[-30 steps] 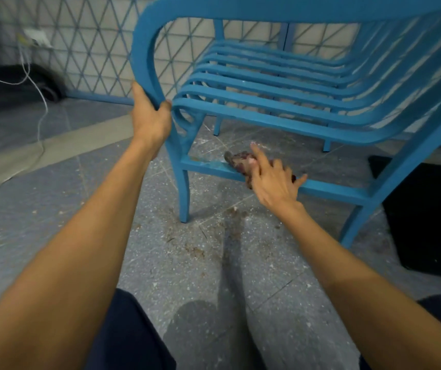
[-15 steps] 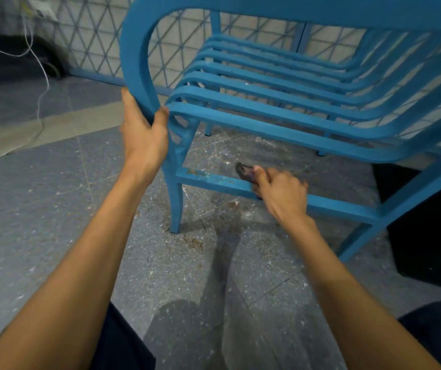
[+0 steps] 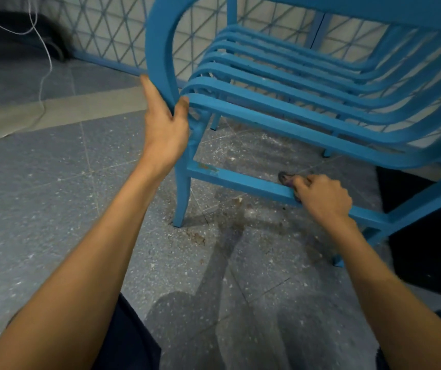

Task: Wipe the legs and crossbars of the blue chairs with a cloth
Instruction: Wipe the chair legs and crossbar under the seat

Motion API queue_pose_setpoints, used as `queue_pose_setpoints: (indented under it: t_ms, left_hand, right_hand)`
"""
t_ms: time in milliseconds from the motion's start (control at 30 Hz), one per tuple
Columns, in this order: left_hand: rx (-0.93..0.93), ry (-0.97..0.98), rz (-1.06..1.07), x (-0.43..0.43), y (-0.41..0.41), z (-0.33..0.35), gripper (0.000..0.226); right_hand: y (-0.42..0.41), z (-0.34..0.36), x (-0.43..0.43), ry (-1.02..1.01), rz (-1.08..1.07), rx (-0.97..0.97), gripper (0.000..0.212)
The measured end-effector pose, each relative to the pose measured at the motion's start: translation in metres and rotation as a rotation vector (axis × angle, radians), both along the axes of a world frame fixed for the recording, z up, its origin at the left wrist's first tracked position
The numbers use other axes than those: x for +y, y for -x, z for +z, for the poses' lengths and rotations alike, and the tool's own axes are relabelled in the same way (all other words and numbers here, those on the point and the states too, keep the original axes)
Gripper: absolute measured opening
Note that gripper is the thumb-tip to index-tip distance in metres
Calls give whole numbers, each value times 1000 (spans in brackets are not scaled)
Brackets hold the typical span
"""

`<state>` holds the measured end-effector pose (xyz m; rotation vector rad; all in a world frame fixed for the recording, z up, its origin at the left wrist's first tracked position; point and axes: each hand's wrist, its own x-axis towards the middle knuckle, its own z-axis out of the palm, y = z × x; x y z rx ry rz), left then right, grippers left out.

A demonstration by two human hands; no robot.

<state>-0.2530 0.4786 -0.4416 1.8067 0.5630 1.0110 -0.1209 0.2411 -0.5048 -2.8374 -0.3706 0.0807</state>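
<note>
On stained, speckled floor (image 3: 53,182), a chair (image 3: 294,124) before a lattice wall (image 3: 112,28).
Left hand (image 3: 164,124) grips the chair frame; right hand (image 3: 323,198) holds a cloth (image 3: 284,178) on the crossbar (image 3: 240,181); cable (image 3: 44,76) near the wall.

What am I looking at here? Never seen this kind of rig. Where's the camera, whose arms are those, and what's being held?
There is no robot here: these are a person's two bare arms. All the pictures come from one wide-angle camera worn on the person's head, looking forward and down, so the arms reach in from the bottom edge.

In front stands a blue chair with a slatted seat. The left hand grips its curved side frame. The right hand holds a small dark cloth against the low crossbar between the front legs, most likely to wipe it.

Everything stands on a grey speckled floor, dirty under the chair. A black mat lies to the right.
</note>
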Motion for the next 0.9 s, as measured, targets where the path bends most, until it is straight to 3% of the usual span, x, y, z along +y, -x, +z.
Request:
queue_pose_setpoints:
  t_ms: [100, 233, 400, 533, 633, 767, 900]
  left_hand:
    - [23, -3, -10, 0, -2, -1, 53]
    - [29, -7, -18, 0, -2, -3, 66]
    - [-11, -3, -69, 3, 0, -4, 65]
    - [5, 14, -123, 7, 3, -4, 54]
    - [23, 43, -185, 10, 9, -2, 50]
    - [55, 87, -251, 15, 21, 4, 28]
    - [13, 136, -248, 17, 28, 7, 19]
  right_hand:
    - [20, 7, 51, 36, 97, -32, 42]
    - [59, 1, 113, -146, 433, -108, 43]
    - [62, -12, 86, -247, 728, -144, 46]
    - [45, -4, 56, -168, 608, -104, 38]
    - [41, 5, 93, -106, 468, -5, 36]
    - [67, -3, 151, -127, 580, -33, 47]
    - [75, -13, 125, -118, 657, -144, 56]
